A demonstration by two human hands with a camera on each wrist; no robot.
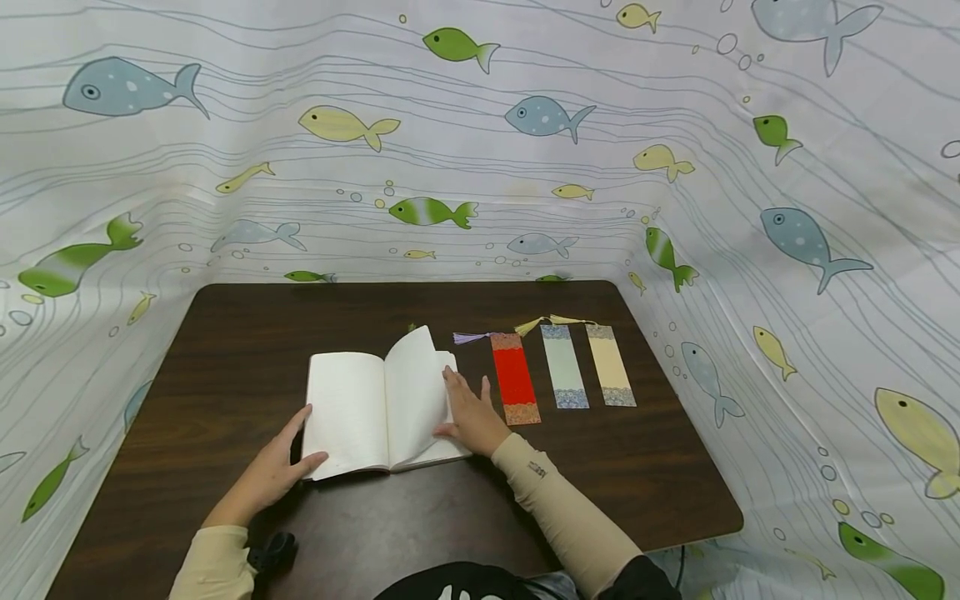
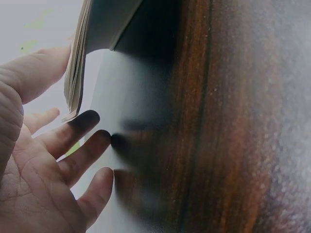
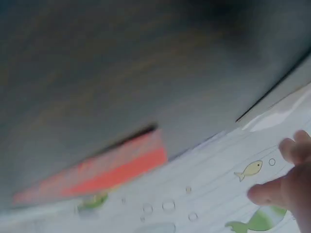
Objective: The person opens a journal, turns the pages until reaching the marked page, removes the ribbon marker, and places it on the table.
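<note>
An open book with blank white pages (image 1: 347, 412) lies before me, with a few pages on its right half lifted into a curve (image 1: 414, 392). My left hand (image 1: 270, 467) holds the book's lower left edge. Its thumb lies over the page, and in the left wrist view the other fingers (image 2: 80, 158) reach along and below the edge of the page block (image 2: 77, 63). My right hand (image 1: 474, 418) rests at the right edge of the pages with fingers spread. In the right wrist view its fingertips (image 3: 269, 191) show apart, at the right side.
To the right of the book lie a red bookmark (image 1: 514, 375) with a purple tassel, a pale green bookmark (image 1: 564, 367) and a cream bookmark (image 1: 609, 362) with yellow tassels. The dark wooden table (image 1: 637, 475) is bordered by fish-print cloth (image 1: 480, 167).
</note>
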